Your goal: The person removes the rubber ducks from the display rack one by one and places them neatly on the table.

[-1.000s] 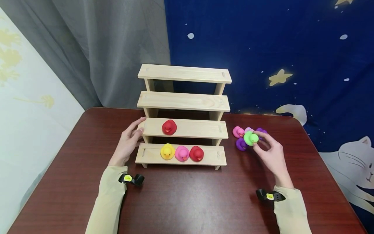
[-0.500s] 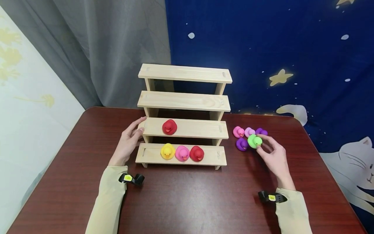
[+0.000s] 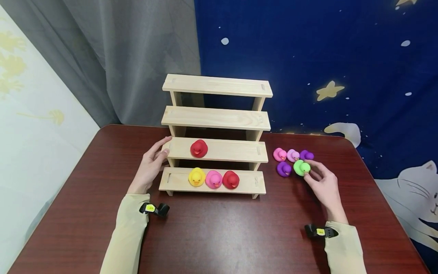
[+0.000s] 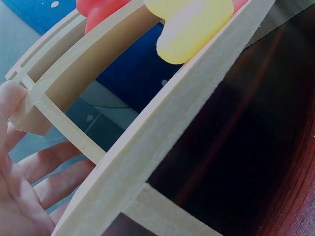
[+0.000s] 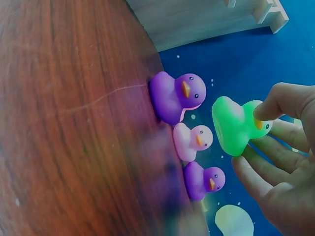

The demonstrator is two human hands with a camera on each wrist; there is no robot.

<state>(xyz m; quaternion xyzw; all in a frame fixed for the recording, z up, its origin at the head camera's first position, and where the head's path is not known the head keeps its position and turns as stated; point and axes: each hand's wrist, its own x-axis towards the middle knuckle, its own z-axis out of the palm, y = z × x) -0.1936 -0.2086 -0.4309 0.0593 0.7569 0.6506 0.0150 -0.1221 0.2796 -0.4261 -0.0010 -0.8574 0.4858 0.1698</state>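
My right hand (image 3: 323,184) pinches a lime-green rubber duck (image 3: 301,168) between thumb and fingers, just above the tabletop. In the right wrist view the green duck (image 5: 234,125) is apart from two purple ducks and a pale pink duck (image 5: 192,141). My left hand (image 3: 149,167) grips the left end of the second step from the bottom of a stepped wooden shelf (image 3: 236,151). A red duck (image 3: 199,148) sits on that step. Along the bottom step stand a yellow duck (image 3: 196,177), a pink duck (image 3: 213,179) and another red duck (image 3: 230,179), side by side.
On the table (image 3: 219,236) right of the shelf, near the green duck, are a pink duck (image 3: 280,154), a pale pink duck (image 3: 293,155) and two purple ducks (image 3: 284,169). Behind the table hang a grey curtain (image 3: 147,57) and a blue star-printed cloth (image 3: 291,57).
My right hand has moved a little right and toward me with the green duck, uncovering the pale pink and rear purple ducks. The left hand stays on the shelf.
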